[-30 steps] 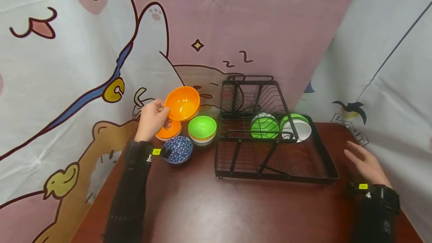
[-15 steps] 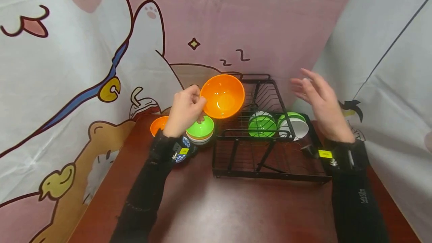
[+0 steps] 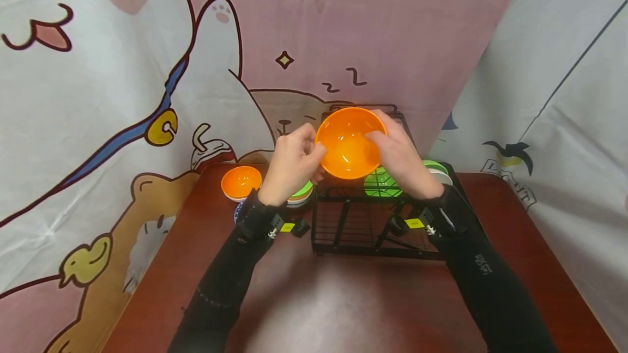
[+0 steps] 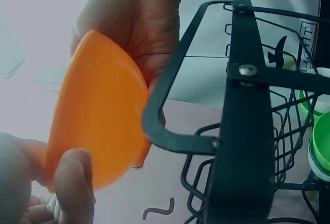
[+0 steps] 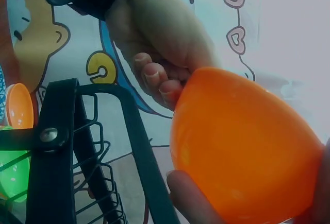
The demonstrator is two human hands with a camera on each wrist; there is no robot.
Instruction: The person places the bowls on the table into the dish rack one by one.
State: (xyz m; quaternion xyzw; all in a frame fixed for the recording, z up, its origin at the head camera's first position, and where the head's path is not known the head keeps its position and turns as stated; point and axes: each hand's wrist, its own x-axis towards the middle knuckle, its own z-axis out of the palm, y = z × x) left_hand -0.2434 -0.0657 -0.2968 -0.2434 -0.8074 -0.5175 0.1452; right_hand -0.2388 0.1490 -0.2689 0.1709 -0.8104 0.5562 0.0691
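Left grip (image 3: 294,165): closed, pinching the bowl (image 3: 347,151) by its rim | right grip (image 3: 404,159): closed, thumb inside, fingers outside | bowl: aloft, tilted, near the rack's (image 4: 245,131) top | risk: likely slips if either grip loosens early; careless lowering might knock the rack

2 black sleeves (image 3: 218,287), black wrist straps (image 3: 259,217), yellow labels (image 3: 287,227).

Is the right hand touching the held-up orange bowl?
Touching. The head view shows the right hand gripping the held-up orange bowl, its thumb over the rim.
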